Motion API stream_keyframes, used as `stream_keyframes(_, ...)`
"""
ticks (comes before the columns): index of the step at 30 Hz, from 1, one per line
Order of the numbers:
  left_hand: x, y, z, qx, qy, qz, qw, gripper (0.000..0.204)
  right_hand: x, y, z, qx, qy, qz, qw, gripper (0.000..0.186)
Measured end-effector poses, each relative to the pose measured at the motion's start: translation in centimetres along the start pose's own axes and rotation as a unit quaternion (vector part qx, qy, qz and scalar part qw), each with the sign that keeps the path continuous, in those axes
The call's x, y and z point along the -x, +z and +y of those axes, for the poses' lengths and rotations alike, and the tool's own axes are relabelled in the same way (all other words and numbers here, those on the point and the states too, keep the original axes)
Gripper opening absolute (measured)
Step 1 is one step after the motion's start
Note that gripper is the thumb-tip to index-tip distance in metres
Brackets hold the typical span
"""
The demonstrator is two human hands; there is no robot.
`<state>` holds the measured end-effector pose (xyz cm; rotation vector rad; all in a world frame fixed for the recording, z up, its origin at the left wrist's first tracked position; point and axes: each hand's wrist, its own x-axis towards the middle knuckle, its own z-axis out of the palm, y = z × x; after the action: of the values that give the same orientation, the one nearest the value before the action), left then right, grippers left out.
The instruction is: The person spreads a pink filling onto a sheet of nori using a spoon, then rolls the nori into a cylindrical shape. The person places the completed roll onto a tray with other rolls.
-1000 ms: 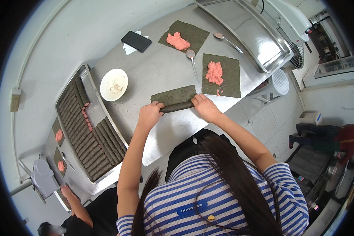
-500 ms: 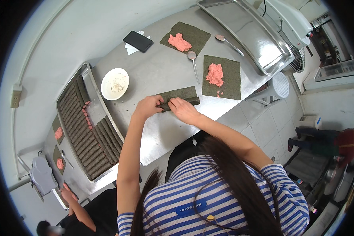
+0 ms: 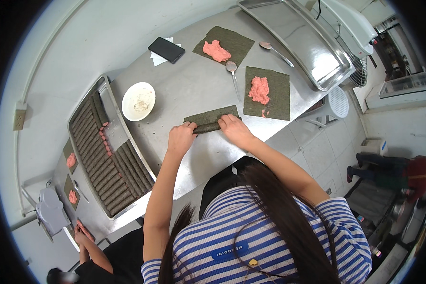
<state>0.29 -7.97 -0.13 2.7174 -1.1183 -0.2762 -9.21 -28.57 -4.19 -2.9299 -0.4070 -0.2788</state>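
Note:
A dark green seaweed sheet [image 3: 204, 118] lies partly rolled on the metal table in front of me, its near edge curled into a tube. My left hand [image 3: 182, 137] grips the tube's left end with bent fingers. Near the other end, my right hand [image 3: 235, 131] has its fingers curled over the roll. Any filling inside is hidden. To the right, a flat seaweed sheet [image 3: 279, 94] bears a pink paste mound [image 3: 259, 90]. Farther back lies another seaweed sheet [image 3: 241, 43] with pink paste [image 3: 216, 50]. Two spoons [image 3: 231, 66] [image 3: 266, 45] rest close to these sheets.
A white bowl [image 3: 138, 102] stands left of my hands, beside a tray [image 3: 110, 94] packed with seaweed rolls. A phone [image 3: 166, 49] lies on paper at the back. A metal tray [image 3: 298, 35] sits far right. Another person [image 3: 110, 251] works at lower left.
My hands have moved apart along the roll: the right one shifted right toward its end, the left one slightly right and down. The near edge is now curled more evenly.

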Motion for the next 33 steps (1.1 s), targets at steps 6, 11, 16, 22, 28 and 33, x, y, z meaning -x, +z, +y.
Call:
stream_keyframes(6, -0.3, 0.3, -0.3, 0.008, 0.007, -0.008, 1.000, 0.025, 1.6, -1.4, 1.7, -0.030, 0.053, -0.058, 0.996, 0.024)
stream_keyframes(11, -0.4, -0.2, 0.0, 0.013, -0.002, -0.025, 1.000, 0.027, 1.7, -2.7, 2.5, -0.053, 0.093, -0.093, 0.990, 0.018)
stream_keyframes(16, -1.4, -0.4, -0.6, 0.028, -0.002, -0.045, 0.999, 0.028, 0.9, -3.2, 2.4, 0.008, 0.102, -0.111, 0.989, 0.020)
stream_keyframes(22, -3.7, -1.8, -1.0, 0.098, -0.059, -0.152, 0.982, 0.038, -1.8, -1.6, -0.6, -0.060, -0.105, 0.070, 0.990, 0.026)
stream_keyframes(28, -3.7, -1.5, -1.2, 0.092, -0.059, -0.126, 0.986, 0.041, -2.6, 0.7, -1.5, -0.011, -0.099, 0.064, 0.993, 0.025)
stream_keyframes(33, -1.6, -0.9, 0.8, 0.016, 0.022, -0.012, 1.000, 0.047, -2.9, 1.2, -1.3, -0.005, -0.089, 0.060, 0.994, 0.023)
